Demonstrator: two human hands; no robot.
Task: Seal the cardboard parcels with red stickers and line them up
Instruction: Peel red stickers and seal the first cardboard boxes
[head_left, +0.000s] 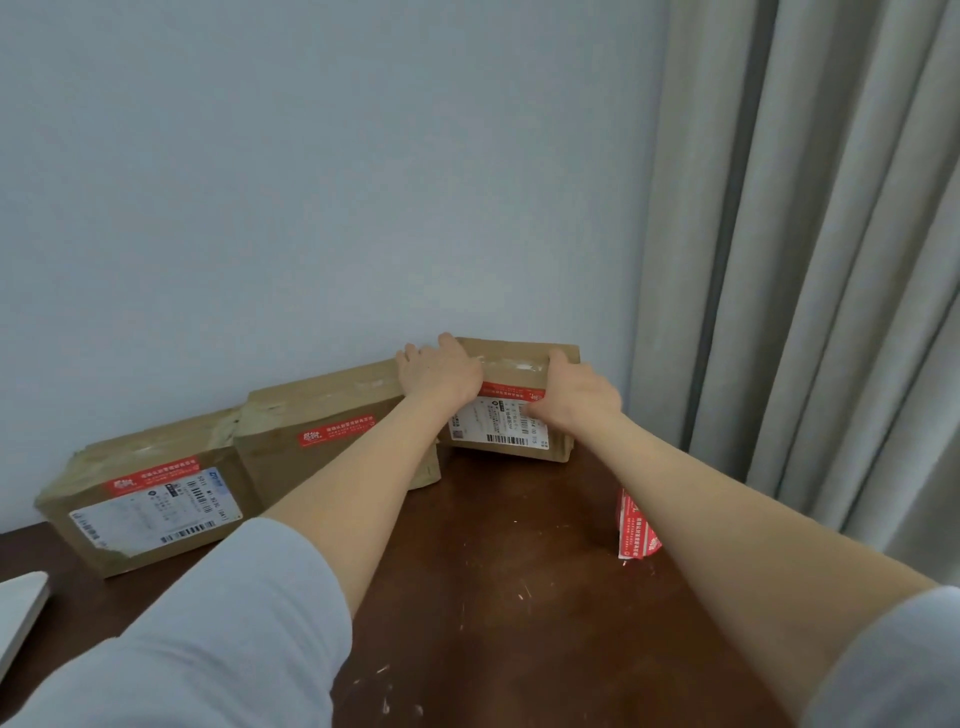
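Observation:
Three cardboard parcels stand in a row against the wall on a dark wooden table (493, 571). The left parcel (145, 493) and the middle parcel (322, 431) each carry a red sticker on the front. On the right parcel (511, 410), a red sticker (511, 391) runs above a white shipping label. My left hand (439, 371) grips this parcel's top left corner. My right hand (576, 392) holds its right side, with the thumb pressing on the sticker's right end. A small stack of red stickers (635, 525) lies on the table beside my right forearm.
A pale wall stands right behind the parcels. Grey curtains (805, 260) hang at the right, close to the table's edge. A white flat object (21, 608) pokes in at the left edge.

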